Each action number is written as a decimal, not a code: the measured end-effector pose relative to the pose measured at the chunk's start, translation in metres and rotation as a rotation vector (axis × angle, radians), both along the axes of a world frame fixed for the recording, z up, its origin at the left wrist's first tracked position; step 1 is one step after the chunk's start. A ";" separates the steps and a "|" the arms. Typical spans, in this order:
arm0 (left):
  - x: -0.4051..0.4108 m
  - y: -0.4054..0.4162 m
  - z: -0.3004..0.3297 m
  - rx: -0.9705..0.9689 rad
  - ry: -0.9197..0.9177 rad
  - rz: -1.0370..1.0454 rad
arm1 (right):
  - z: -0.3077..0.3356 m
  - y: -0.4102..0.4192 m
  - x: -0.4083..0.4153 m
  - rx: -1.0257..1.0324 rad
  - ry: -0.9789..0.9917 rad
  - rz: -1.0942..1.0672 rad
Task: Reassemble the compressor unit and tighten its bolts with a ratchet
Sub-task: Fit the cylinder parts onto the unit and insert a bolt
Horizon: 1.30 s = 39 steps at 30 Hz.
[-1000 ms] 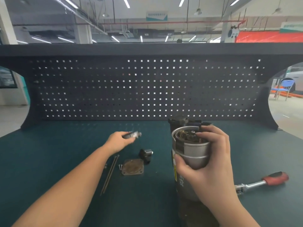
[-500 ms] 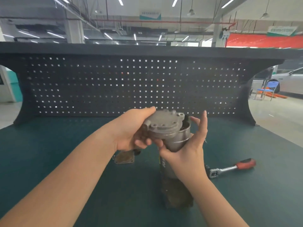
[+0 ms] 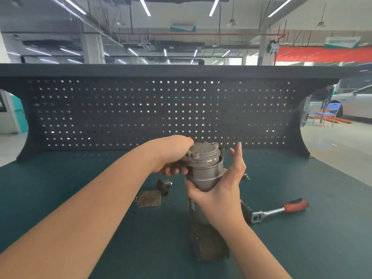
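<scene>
The step in hand looks like seating the end cap (image 3: pixel 203 155) onto the open top of the compressor body (image 3: pixel 207 178), which stands upright on the bench (image 3: pixel 60 188). The cap sits tilted in the body's rim, not yet flush, so the next move probably calls for levelling it, turning it until its bolt holes line up, and pressing it down before any bolts go in.

The left hand (image 3: pixel 173 156) grips the cap from its left side, fingers curled under its edge. The right hand (image 3: pixel 219 190) cradles the body just below the cap: the thumb wraps the near side, while the fingers (image 3: pixel 237 156) stand straight and spread beside the cap's right edge, apart from it.

The ratchet (image 3: pixel 279 210) lies right of the right wrist, untouched. Below the left hand lie a square plate (image 3: pixel 149 198) and a small dark fitting (image 3: pixel 164 185).
</scene>
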<state>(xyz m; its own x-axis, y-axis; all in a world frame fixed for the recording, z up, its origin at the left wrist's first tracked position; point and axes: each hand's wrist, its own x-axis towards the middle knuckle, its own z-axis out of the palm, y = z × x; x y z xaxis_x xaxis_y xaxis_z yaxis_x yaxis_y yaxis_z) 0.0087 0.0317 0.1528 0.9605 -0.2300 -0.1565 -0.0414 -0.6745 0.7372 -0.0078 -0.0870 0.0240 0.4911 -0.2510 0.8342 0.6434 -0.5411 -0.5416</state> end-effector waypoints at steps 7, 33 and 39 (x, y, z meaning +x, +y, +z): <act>0.006 -0.011 -0.004 0.203 -0.119 0.030 | -0.001 -0.005 0.002 0.019 0.051 0.096; -0.008 0.001 -0.062 -0.266 -0.746 -0.032 | 0.096 -0.080 -0.044 -0.172 0.628 0.327; -0.001 0.000 -0.055 -0.252 -0.786 -0.121 | 0.133 -0.041 -0.040 -0.618 0.863 -0.175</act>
<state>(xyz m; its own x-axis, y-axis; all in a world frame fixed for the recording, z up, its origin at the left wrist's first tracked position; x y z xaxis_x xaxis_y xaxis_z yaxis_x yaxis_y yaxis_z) 0.0075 0.0316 0.0980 0.7347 -0.2767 0.6194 -0.6684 -0.4513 0.5912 -0.0479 -0.1280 0.1568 0.9730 -0.0288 0.2292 0.0614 -0.9243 -0.3768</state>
